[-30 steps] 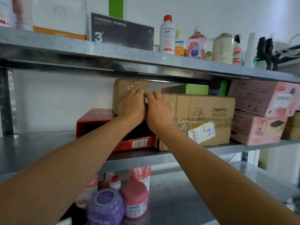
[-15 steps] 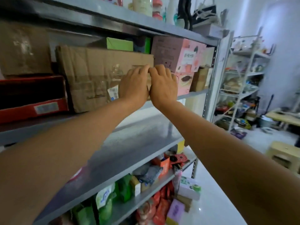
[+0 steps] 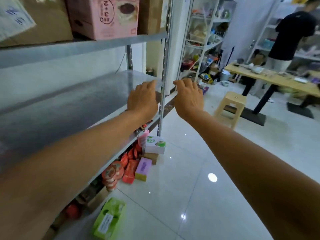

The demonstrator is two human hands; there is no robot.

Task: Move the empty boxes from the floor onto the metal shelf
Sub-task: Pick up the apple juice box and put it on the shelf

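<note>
Left hand (image 3: 142, 99) and right hand (image 3: 187, 98) hover apart, empty (fingertips blurred, perhaps bent); pink box (image 3: 103, 18) cropped.

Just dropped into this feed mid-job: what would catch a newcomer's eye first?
Two bare arms reach forward, the left hand over the front edge of the metal shelf and the right hand just past its end post. Both are empty, with fingers relaxed. On the glossy white floor along the shelf's foot sit a green box, a purple box and a white-and-green box.
</note>
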